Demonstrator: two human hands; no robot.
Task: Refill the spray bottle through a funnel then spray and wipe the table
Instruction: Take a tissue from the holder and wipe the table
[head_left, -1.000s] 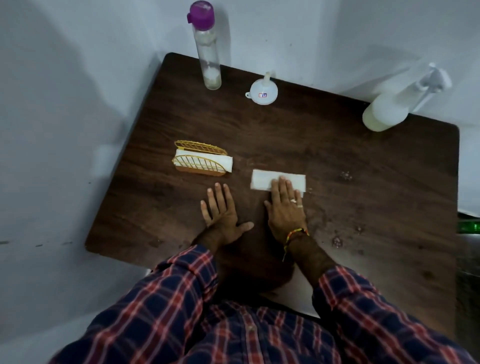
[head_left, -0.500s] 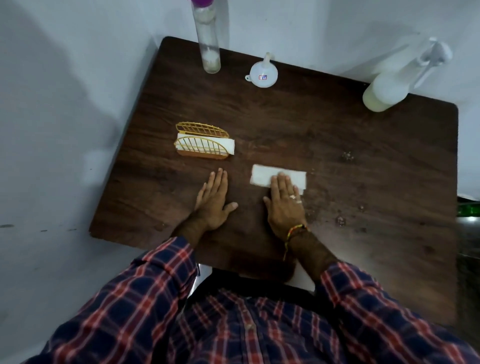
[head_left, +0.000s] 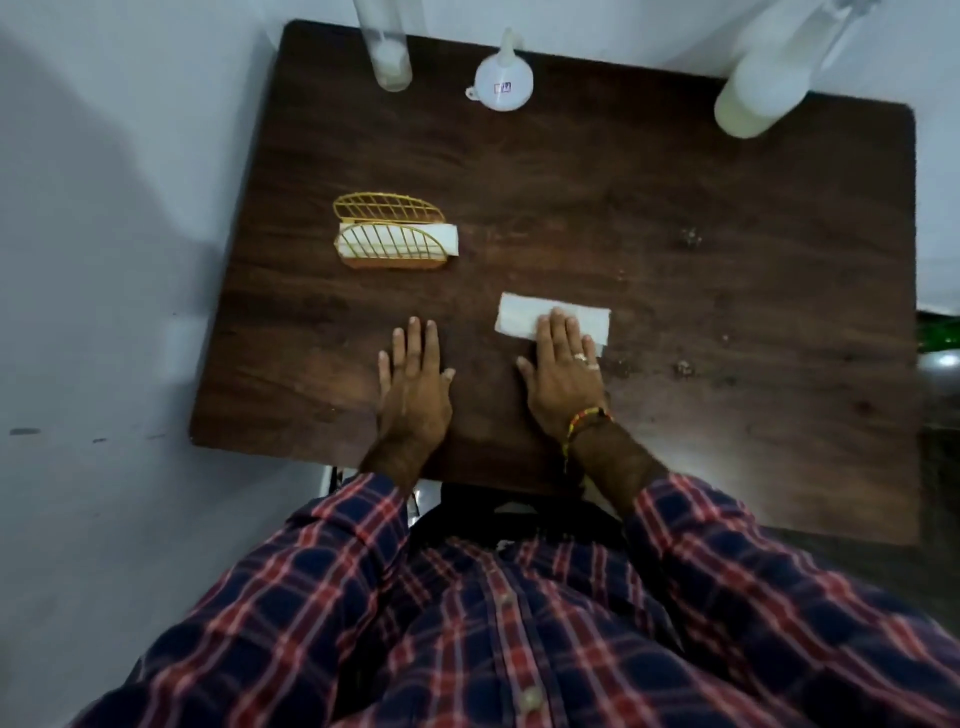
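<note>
A folded white paper napkin (head_left: 522, 316) lies flat on the dark wooden table (head_left: 649, 218). My right hand (head_left: 563, 376) rests palm down with its fingertips pressing on the napkin's near edge. My left hand (head_left: 413, 382) lies flat on the bare wood to the left, holding nothing. At the far edge stand a white spray bottle (head_left: 763, 88) at the right, a white funnel (head_left: 503, 80) upside down in the middle, and a clear tall bottle (head_left: 387, 52) at the left, its top out of frame.
A gold wire napkin holder (head_left: 390, 234) with white napkins stands left of centre. Small wet spots (head_left: 691, 238) dot the right half of the table. Pale walls close in at the left and far sides. A green object (head_left: 940, 332) sits past the right edge.
The view has tilted down, so the bottles slid toward the top edge. My left hand's fingers have drawn together and it lies straighter. The right hand stays on the napkin.
</note>
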